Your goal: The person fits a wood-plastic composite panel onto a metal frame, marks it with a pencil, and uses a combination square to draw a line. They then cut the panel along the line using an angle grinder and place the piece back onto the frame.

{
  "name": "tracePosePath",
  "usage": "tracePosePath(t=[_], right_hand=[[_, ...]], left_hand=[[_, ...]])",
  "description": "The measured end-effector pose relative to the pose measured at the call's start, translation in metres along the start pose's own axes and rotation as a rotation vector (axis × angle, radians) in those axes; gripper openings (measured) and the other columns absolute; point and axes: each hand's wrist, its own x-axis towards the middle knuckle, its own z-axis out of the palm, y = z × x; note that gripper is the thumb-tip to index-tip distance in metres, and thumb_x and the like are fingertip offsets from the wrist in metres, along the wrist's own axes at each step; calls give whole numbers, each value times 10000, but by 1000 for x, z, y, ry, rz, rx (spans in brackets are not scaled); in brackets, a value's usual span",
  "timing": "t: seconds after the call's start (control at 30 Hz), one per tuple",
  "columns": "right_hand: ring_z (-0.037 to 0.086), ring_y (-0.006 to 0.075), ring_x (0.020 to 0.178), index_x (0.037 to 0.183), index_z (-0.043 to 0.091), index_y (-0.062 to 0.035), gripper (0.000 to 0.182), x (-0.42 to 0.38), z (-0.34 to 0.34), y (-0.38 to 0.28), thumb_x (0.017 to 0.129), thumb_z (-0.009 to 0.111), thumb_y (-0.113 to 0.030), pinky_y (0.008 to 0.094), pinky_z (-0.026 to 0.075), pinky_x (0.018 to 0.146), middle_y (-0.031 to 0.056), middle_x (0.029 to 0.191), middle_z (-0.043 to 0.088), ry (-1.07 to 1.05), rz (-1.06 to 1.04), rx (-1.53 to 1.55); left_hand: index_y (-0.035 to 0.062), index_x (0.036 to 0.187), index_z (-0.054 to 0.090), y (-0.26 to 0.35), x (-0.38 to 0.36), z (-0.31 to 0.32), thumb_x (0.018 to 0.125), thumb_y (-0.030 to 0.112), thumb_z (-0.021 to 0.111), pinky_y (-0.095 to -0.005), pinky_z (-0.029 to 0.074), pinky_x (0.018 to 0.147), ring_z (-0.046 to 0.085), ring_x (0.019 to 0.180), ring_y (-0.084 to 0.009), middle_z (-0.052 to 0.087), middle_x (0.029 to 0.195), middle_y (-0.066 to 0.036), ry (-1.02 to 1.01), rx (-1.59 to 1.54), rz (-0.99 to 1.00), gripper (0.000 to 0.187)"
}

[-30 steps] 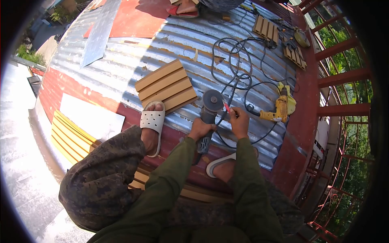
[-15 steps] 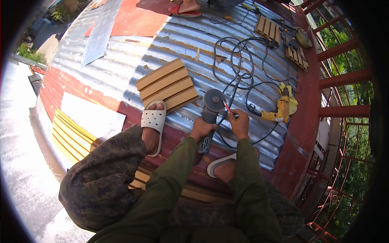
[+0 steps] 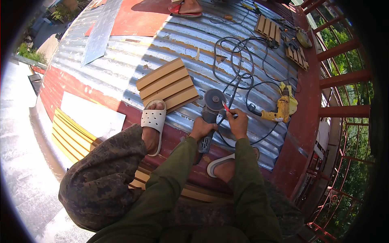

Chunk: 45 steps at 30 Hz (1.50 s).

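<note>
My left hand [image 3: 202,128] is wrapped around the body of an angle grinder [image 3: 210,116], whose round grey disc [image 3: 214,99] faces up at me. Between the fingers of my right hand [image 3: 238,122] is a slim red pencil-like tool [image 3: 226,107], its pale tip right at the disc's right edge. Up and to the left of the grinder lies a grooved tan panel [image 3: 168,84], partly beside my sandalled left foot [image 3: 154,121]. A yellow power drill [image 3: 281,106] rests to the right of my right hand.
Black cable loops [image 3: 235,50] spread over the corrugated metal roof [image 3: 186,44]. Cut grooved pieces [image 3: 267,29] lie at the far right, near red railings [image 3: 344,79]. Another person's foot in a red sandal [image 3: 185,9] stands at the top. A white sheet [image 3: 91,113] lies at left.
My right hand and the red tool's tip have shifted very slightly left along the disc's edge. My left hand and the grinder look unmoved.
</note>
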Motion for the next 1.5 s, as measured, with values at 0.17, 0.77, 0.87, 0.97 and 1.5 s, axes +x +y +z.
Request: tracePosePath(t=[0.17,0.77,0.87,0.97,1.5], right_hand=[[686,288,721,897,726,-4,156,-2,-1,-3,850,758,-150,400,525,693,151,811,710,0,4,-4],[697,302,673,889,731,9,221,-3,-4,-10,932,678,-202,397,523,654,158,744,709,-7,37,-27],[703,311,684,877,731,8,224,0,-5,-8,932,677,-203,406,524,657,162,739,708,-2,10,-52],[710,318,698,865,729,5,225,0,-4,-8,931,678,-204,413,525,661,166,731,705,1,-3,-70],[698,346,692,831,715,17,275,0,-3,-6,933,680,-236,431,514,655,174,718,695,-2,4,-80]], left_hand=[[-48,865,727,3,-2,0,621,177,835,-359,559,657,688,706,-226,722,825,-148,2,-5,4,349],[-59,854,723,-8,4,2,620,194,838,-361,562,657,691,704,-228,721,819,-146,34,0,18,363],[-59,853,723,-9,5,3,620,193,837,-361,561,655,690,703,-228,721,817,-147,32,5,17,362],[-58,851,724,-9,4,2,623,188,835,-361,559,654,690,702,-228,722,815,-146,27,7,22,353],[-48,859,724,-11,8,4,632,163,830,-361,562,654,689,698,-226,721,822,-142,20,4,22,328]])
